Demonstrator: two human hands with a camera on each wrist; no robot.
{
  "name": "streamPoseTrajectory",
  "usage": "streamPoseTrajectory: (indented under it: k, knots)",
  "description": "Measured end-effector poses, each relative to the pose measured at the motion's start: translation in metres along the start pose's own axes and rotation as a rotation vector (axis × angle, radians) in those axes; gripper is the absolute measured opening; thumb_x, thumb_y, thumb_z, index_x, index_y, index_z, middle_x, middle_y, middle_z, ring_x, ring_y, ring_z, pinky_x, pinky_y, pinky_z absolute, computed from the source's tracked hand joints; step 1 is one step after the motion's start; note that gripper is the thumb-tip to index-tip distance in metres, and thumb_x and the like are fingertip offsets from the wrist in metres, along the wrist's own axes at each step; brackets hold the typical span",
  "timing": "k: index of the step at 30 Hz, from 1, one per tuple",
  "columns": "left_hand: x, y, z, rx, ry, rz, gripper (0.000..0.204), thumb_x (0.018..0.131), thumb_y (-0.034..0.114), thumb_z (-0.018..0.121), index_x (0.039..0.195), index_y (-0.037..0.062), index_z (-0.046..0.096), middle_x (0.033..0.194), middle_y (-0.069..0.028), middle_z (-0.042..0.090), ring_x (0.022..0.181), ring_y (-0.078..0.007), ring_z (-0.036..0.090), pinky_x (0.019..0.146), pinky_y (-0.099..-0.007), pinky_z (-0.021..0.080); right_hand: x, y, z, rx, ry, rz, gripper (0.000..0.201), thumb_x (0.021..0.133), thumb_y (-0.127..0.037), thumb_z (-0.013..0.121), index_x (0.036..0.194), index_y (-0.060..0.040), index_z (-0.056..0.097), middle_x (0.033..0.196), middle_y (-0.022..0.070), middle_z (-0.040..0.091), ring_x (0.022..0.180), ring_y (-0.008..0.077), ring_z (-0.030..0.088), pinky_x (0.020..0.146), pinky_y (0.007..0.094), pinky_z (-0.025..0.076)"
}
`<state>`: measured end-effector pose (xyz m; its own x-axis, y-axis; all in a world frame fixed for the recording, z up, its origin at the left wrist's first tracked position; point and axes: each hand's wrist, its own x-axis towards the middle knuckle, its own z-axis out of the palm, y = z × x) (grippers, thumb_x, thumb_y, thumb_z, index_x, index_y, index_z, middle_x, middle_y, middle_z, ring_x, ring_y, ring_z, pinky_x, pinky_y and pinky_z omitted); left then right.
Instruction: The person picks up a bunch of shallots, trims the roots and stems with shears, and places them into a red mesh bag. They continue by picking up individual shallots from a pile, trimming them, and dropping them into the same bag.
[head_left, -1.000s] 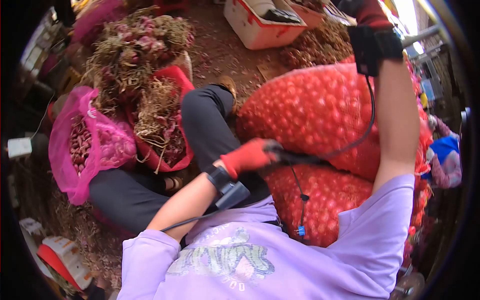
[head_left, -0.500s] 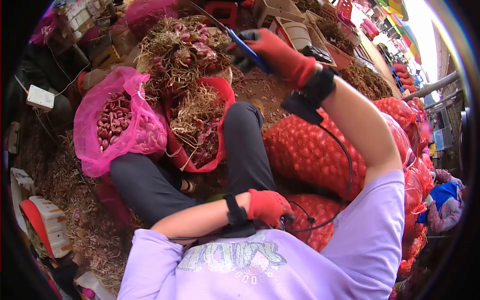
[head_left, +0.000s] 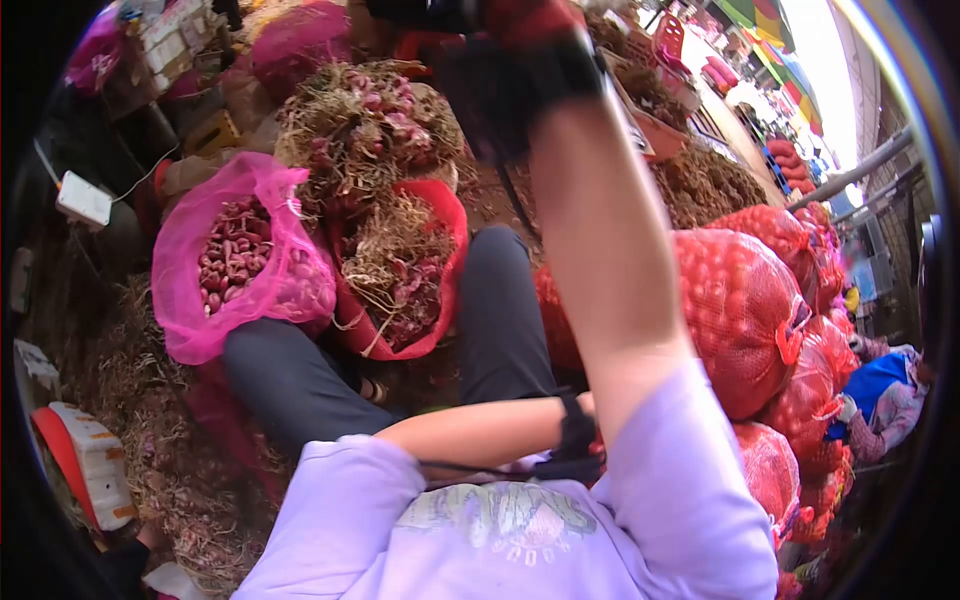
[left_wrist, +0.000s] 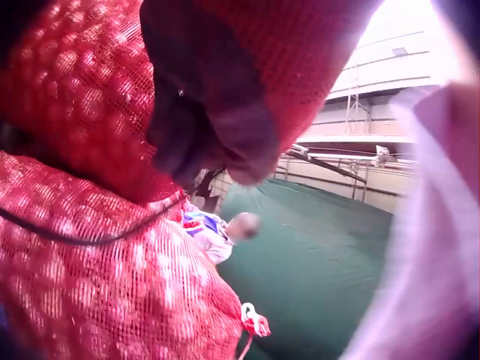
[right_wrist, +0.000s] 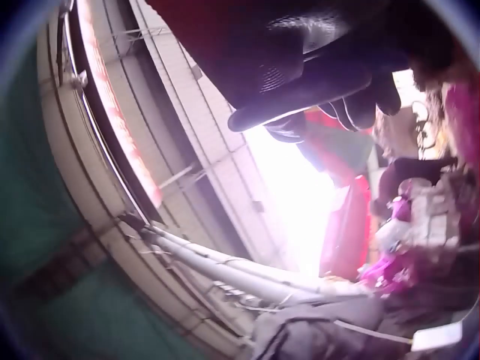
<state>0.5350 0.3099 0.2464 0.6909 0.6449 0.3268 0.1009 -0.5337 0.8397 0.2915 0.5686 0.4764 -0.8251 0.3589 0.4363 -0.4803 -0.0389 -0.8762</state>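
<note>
Red mesh sacks (left_wrist: 97, 277) of bulbs sit on person's R, just by L hand (left_wrist: 232, 90); can't tell if its part-hidden fingers grip anything. R hand (right_wrist: 315, 75) is raised, blurred in head view, finger state also unclear. Brown ground (head_left: 484, 207), strewn w/ dry stalks (head_left: 180, 450); green sheet (left_wrist: 307, 255) + pale roofing (right_wrist: 180, 97) beyond.
</note>
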Motion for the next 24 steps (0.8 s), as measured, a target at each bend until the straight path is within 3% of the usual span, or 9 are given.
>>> streamPoseTrajectory:
  k: [3,6,9,11,13,17,21,22,24]
  knots:
    - [-0.073,-0.010,-0.033,-0.160,-0.187,0.039,0.038,0.085,0.033,0.058,0.110,0.0051,0.061,0.108,-0.0158,0.062,0.101,-0.0252,0.060,0.086,-0.0364,0.045,-0.078,0.022,0.050,-0.186,0.242,-0.173,0.023,0.085,-0.021,0.065,0.100,-0.0036,0.064,0.077,0.0042,0.063,0.064,0.0103,0.060,0.056,0.0218,0.048]
    - [-0.183,-0.020,-0.107,-0.457,-0.105,-0.323,0.047,0.089,0.028,0.058,0.127,0.0023,0.050,0.120,-0.0129,0.059,0.109,-0.0239,0.056,0.096,-0.0347,0.041,-0.121,0.060,0.043,-0.419,0.315,0.008,0.023,0.083,-0.019,0.068,0.098,-0.0017,0.063,0.078,0.0035,0.063,0.068,0.0099,0.059,0.061,0.0222,0.046]
    - [-0.274,0.005,-0.150,-0.825,0.470,-0.655,0.038,0.091,0.022,0.054,0.123,0.0007,0.054,0.107,-0.0089,0.063,0.098,-0.0131,0.058,0.087,-0.0277,0.045,-0.147,0.099,0.027,-0.740,0.172,0.184,0.024,0.080,-0.016,0.070,0.098,-0.0017,0.063,0.078,0.0011,0.062,0.069,0.0065,0.056,0.061,0.0212,0.044]
    - [-0.313,0.036,-0.181,-0.709,0.631,-0.853,0.037,0.093,0.022,0.052,0.125,0.0030,0.052,0.098,-0.0040,0.063,0.080,-0.0045,0.056,0.070,-0.0186,0.044,-0.153,0.117,0.022,-0.904,0.116,0.208,0.024,0.081,-0.015,0.070,0.099,-0.0008,0.062,0.078,0.0002,0.061,0.069,0.0051,0.054,0.060,0.0206,0.044]
    - [-0.331,0.041,-0.184,-0.593,0.903,-0.793,0.037,0.094,0.022,0.049,0.122,-0.0019,0.053,0.095,-0.0057,0.063,0.078,-0.0055,0.056,0.071,-0.0200,0.044,-0.149,0.127,0.014,-1.013,0.117,0.124,0.023,0.083,-0.013,0.068,0.100,0.0012,0.060,0.077,0.0000,0.059,0.069,0.0044,0.053,0.058,0.0202,0.043]
    - [-0.320,0.063,-0.205,-0.424,1.187,-0.730,0.036,0.094,0.018,0.049,0.122,-0.0041,0.052,0.096,-0.0088,0.062,0.077,-0.0106,0.058,0.074,-0.0232,0.045,-0.152,0.165,0.000,-0.261,0.349,0.285,0.022,0.081,-0.013,0.068,0.099,-0.0011,0.062,0.078,0.0009,0.063,0.063,0.0064,0.056,0.054,0.0204,0.044]
    - [-0.280,0.098,-0.228,-0.183,1.225,-0.482,0.040,0.091,0.020,0.052,0.122,-0.0047,0.051,0.097,-0.0107,0.062,0.078,-0.0136,0.058,0.072,-0.0258,0.046,-0.203,0.252,-0.012,-0.128,0.544,0.475,0.023,0.086,-0.014,0.061,0.106,-0.0009,0.061,0.079,0.0012,0.063,0.060,0.0058,0.055,0.052,0.0193,0.045]
    - [-0.272,0.107,-0.232,-0.095,1.227,-0.409,0.041,0.090,0.021,0.052,0.122,-0.0053,0.051,0.097,-0.0112,0.062,0.078,-0.0138,0.058,0.072,-0.0266,0.046,-0.225,0.263,-0.019,0.075,0.462,0.612,0.020,0.088,-0.017,0.059,0.105,-0.0060,0.059,0.084,0.0001,0.061,0.062,0.0057,0.056,0.052,0.0213,0.046]
    - [-0.259,0.131,-0.241,0.067,1.177,-0.326,0.050,0.089,0.031,0.054,0.121,-0.0070,0.050,0.091,-0.0126,0.062,0.076,-0.0162,0.057,0.067,-0.0280,0.047,-0.254,0.272,-0.001,0.717,0.646,0.605,0.018,0.088,-0.021,0.059,0.102,-0.0114,0.055,0.088,-0.0006,0.057,0.064,0.0065,0.056,0.052,0.0244,0.046]
